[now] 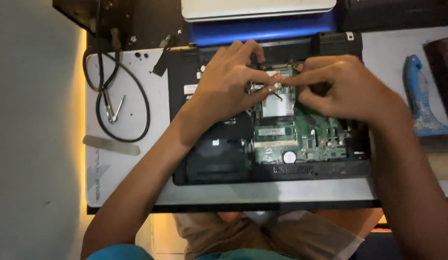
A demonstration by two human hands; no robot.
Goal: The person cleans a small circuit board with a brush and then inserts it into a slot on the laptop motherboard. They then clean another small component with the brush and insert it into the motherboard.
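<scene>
On the white work mat point(132, 168), an opened black laptop base point(209, 159) is laid flat with its green motherboard point(301, 139) exposed. Both hands are brought together over the board's upper part — the left hand point(229, 82) and the right hand point(344, 86) are pinched fingertip to fingertip on something tiny just above a small silvery card point(278, 107). What exactly is gripped can't be made out, too small and half hidden. A round coin cell point(289, 156) is seen lower on the board. Off to the left, a looped black cable point(137, 96), metal tweezers point(113, 110) and a flat grey pry strip point(111, 145) are left on the mat. A blue-handled tool point(419, 96) is parked at the right.
</scene>
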